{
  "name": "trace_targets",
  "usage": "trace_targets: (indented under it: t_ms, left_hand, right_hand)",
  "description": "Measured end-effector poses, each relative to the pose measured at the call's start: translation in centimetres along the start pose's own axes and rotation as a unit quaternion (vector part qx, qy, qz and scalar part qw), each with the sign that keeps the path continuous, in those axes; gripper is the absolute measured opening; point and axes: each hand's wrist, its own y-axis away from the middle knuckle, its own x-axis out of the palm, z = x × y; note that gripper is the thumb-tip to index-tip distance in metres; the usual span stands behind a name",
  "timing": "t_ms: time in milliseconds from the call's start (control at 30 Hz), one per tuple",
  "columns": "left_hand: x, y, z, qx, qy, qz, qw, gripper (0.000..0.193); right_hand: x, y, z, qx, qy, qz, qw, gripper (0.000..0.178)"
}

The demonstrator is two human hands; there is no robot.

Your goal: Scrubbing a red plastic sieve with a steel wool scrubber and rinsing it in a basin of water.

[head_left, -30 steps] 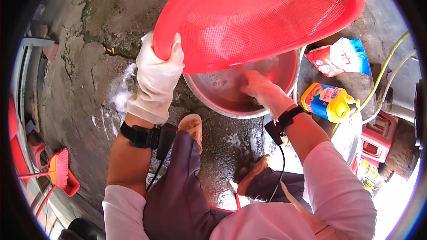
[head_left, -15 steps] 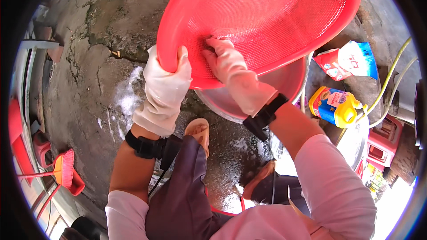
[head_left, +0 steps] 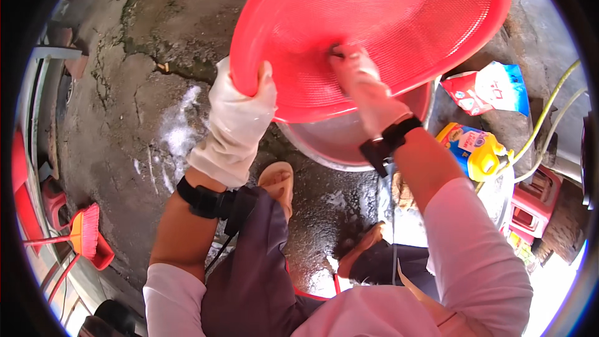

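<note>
A large red mesh basket (head_left: pixel 399 12) is held tilted up in front of me. My left hand (head_left: pixel 240 109), in a pale rubber glove, grips its left rim with the thumb on the inner side. Inside the basket, my gloved right hand (head_left: pixel 368 87) presses against the mesh with curled fingers. A small dark patch shows at those fingertips, blurred, so what they hold cannot be made out. Below the basket stands a wide basin (head_left: pixel 331 140) with a red rim, partly hidden by the basket and my right arm.
On the right lie a red, white and blue packet (head_left: pixel 490 87) and a yellow bottle (head_left: pixel 477 153), with a hose (head_left: pixel 549 103) beyond. A red stool (head_left: pixel 533 203) stands farther right. Foam (head_left: pixel 181 131) spots the wet floor. A broom (head_left: pixel 87 231) and dustpan (head_left: pixel 107 254) are at left.
My right hand has moved right and a little up across the inside of the basket. The basket has shifted slightly right, with my left hand still on its rim.
</note>
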Motion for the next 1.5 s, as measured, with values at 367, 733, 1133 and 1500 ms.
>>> trace_targets:
  t_ms: [367, 733, 1133, 1500]
  left_hand:
    - [-1.2, 0.8, 1.0, -0.05, 0.025, -0.017, 0.998, 0.021]
    - [-0.4, 1.0, 0.0, -0.078, 0.011, 0.002, 0.997, 0.017]
    - [-0.3, 0.5, -0.2, -0.047, 0.007, 0.019, 0.999, 0.019]
    - [-0.6, -0.2, 0.0, -0.021, -0.085, 0.005, 0.996, 0.025]
  right_hand:
    - [1.5, 3.1, 6.9, 0.044, -0.019, 0.064, 0.997, 0.027]
    - [-0.1, 2.0, 3.4, -0.006, 0.094, 0.1, 0.99, 0.027]
    - [-0.7, 0.9, 0.1, 0.02, 0.029, 0.111, 0.993, 0.03]
    - [-1.4, 1.7, -0.3, 0.074, 0.175, 0.04, 0.981, 0.03]
